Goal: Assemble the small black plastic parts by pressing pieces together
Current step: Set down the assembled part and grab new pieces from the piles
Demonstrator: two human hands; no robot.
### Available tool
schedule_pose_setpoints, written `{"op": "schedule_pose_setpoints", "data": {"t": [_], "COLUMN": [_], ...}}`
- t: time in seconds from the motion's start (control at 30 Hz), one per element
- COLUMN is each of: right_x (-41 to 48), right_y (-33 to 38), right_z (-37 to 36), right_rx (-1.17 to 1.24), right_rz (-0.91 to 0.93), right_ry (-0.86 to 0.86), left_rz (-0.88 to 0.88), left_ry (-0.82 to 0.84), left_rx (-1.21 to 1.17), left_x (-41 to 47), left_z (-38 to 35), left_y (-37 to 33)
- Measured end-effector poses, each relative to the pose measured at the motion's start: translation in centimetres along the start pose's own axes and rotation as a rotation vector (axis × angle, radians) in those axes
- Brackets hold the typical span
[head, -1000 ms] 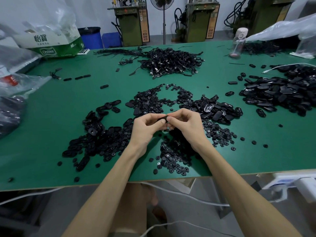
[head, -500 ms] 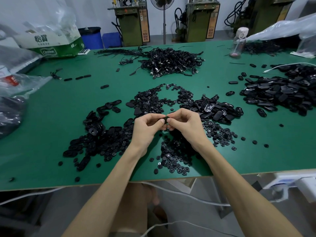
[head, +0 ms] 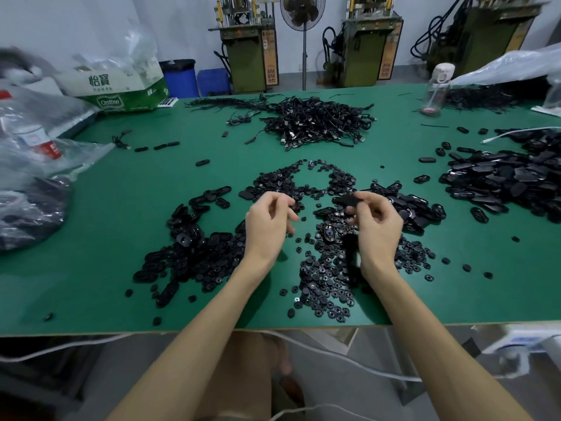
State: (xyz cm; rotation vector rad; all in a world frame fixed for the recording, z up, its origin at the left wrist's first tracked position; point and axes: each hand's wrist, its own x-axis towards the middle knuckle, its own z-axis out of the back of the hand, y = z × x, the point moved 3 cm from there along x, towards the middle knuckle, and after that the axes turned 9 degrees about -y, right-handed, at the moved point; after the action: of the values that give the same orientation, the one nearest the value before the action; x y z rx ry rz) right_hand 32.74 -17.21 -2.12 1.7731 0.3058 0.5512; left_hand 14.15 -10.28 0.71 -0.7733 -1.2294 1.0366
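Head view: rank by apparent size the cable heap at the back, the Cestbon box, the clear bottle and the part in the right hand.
1. cable heap, widest sprawl.
2. Cestbon box, close behind; the two look nearly alike.
3. clear bottle.
4. black part pinched by the right hand, smallest despite being nearest.

One black oval pc (head: 349,200), flat, matte, pinched at fingertips of right hand (head: 376,226), held roughly level above the heaps, centre of scene. Beneath and nearer: heap of small round discs (head: 328,284), black w/ centre holes, lying flat, strays at edges. Left: pile of oval shells (head: 188,247), jumbled, overlapping. Far centre: looped spread of more discs (head: 288,183). Just right of the hand: second oval-shell pile (head: 419,208), a few metal glints. Far right: big heap of larger flat pcs (head: 510,180).
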Motion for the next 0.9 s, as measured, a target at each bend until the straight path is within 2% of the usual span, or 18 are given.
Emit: {"op": "schedule_pose_setpoints", "data": {"t": [0.1, 0.17, 0.23, 0.33, 0.43, 0.5, 0.57, 0.63, 0.77, 0.9], "right_x": [0.4, 0.5, 0.3, -0.1, -0.4, -0.6, -0.8, -1.2, -2.0, -2.3], "right_y": [-0.2, -0.4, -0.4, 0.0, 0.2, 0.4, 0.6, 0.9, 0.5, -0.3], "right_z": [0.4, 0.4, 0.1, -0.3, -0.5, -0.7, -1.1, -1.5, -2.5, -3.1], "right_rx": [0.021, 0.027, 0.018, -0.043, -0.076, -0.115, -0.171, -0.248, -0.541, -0.678], "right_rz": [-0.05, -0.073, -0.091, -0.077, -0.024, 0.018, 0.059, 0.116, 0.367, 0.454], "right_ry": [-0.095, -0.064, 0.026, 0.101, 0.144, 0.195, 0.269, 0.366, 0.55, 0.639], "left_rz": [0.004, -0.055, -0.128, -0.17, 0.025, 0.184, 0.233, 0.221, 0.2, 0.101], "left_ry": [-0.012, 0.0, 0.004, -0.005, 0.062, 0.159, 0.205, 0.191, 0.125, 0.063], "left_rx": [0.11, 0.267, 0.511, 1.033, 1.382, 1.415, 1.353, 1.285, 1.189, 1.093], "left_x": [1.8, 2.9, 4.0, 5.3, 5.8, 5.6, 5.5, 5.4, 5.3, 5.6], "left_z": [1.8, 3.4, 5.5, 9.3, 12.4, 13.4, 13.6, 13.4, 12.7, 12.2], "left_y": [-0.4, -0.4, 0.0, 1.0, 2.2, 2.7, 3.2, 3.5, 3.2, 2.6]}}
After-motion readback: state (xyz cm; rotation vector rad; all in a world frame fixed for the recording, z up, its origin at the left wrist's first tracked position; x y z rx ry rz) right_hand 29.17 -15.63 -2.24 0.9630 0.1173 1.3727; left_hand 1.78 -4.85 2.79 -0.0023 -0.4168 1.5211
